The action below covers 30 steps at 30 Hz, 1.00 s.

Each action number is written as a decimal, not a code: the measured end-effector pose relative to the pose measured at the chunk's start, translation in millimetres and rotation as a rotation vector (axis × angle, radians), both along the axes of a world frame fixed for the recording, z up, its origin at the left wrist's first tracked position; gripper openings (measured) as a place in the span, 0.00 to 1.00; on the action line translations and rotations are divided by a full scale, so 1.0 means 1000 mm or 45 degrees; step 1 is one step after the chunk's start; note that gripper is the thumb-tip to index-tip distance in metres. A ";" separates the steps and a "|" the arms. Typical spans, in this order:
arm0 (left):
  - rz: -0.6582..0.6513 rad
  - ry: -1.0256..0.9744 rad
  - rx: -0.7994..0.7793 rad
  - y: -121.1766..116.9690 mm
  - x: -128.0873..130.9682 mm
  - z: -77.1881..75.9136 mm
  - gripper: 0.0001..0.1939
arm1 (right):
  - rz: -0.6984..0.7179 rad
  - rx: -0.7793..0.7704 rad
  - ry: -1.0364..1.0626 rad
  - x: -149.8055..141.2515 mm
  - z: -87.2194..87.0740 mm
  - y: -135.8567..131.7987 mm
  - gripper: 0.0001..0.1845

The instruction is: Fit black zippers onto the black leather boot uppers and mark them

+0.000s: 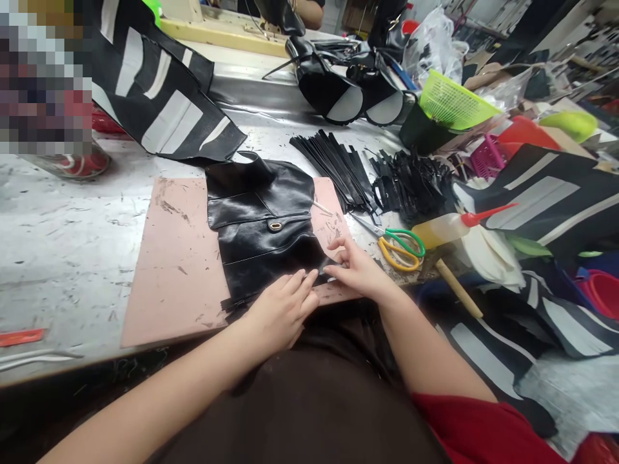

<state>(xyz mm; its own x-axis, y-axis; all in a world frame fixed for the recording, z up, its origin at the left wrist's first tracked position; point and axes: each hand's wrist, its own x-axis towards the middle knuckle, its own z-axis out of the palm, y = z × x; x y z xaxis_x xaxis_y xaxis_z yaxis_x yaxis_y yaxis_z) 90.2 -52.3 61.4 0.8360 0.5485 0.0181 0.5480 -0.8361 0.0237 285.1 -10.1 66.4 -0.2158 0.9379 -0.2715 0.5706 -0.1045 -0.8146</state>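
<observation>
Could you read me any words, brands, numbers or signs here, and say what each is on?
No text can be read.
Container at far left: red and pale markings, too blurred to make out.
Black piece under the hands: no lettering visible.
Its metal fitting: too small to check.

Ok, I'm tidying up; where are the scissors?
The scissors lie right of centre in the head view, between the right hand and the red-tipped bottle.
</observation>
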 end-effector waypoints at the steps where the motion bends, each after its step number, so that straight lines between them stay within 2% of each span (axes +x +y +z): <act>1: 0.002 0.007 -0.014 0.001 0.001 0.001 0.20 | -0.049 0.025 0.006 0.002 -0.003 0.001 0.17; 5: -0.008 0.033 -0.019 0.007 0.005 0.006 0.21 | -0.039 0.103 -0.079 0.003 -0.007 0.004 0.11; 9: -0.027 0.048 -0.022 0.014 0.007 0.009 0.23 | 0.000 0.171 -0.306 -0.002 0.000 0.002 0.09; 12: -0.029 0.013 -0.021 0.018 0.005 0.007 0.29 | 0.010 0.235 -0.437 -0.002 0.006 -0.002 0.07; 15: -0.013 0.003 0.012 0.019 0.005 0.002 0.36 | -0.005 0.238 -0.455 0.001 0.007 -0.003 0.05; 19: -0.009 0.063 0.048 0.022 0.011 0.000 0.39 | -0.055 0.261 -0.426 0.004 0.002 -0.007 0.04; 21: -0.025 0.073 0.081 0.024 0.016 0.002 0.38 | -0.107 0.361 -0.473 0.001 0.000 -0.015 0.04; 23: -0.048 0.070 0.103 0.027 0.020 0.006 0.34 | -0.152 0.551 -0.493 -0.004 -0.002 -0.026 0.02; 26: -0.085 0.047 0.105 0.032 0.023 0.009 0.27 | -0.010 0.829 -0.404 -0.001 -0.001 -0.041 0.02; 28: -0.097 0.019 0.113 0.034 0.023 0.008 0.26 | 0.075 0.845 -0.430 0.014 0.001 -0.040 0.05; 30: -0.098 -0.016 0.128 0.034 0.021 0.004 0.25 | -0.078 0.747 -0.698 0.041 0.002 -0.029 0.08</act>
<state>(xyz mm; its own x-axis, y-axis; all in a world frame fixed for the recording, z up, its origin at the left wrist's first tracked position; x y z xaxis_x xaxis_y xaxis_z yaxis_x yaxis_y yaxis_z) 110.9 -18.2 65.0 0.8750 0.4773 0.0809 0.4822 -0.8743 -0.0561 326.1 -39.3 67.9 -0.1380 0.9664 0.2170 0.9123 0.2093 -0.3520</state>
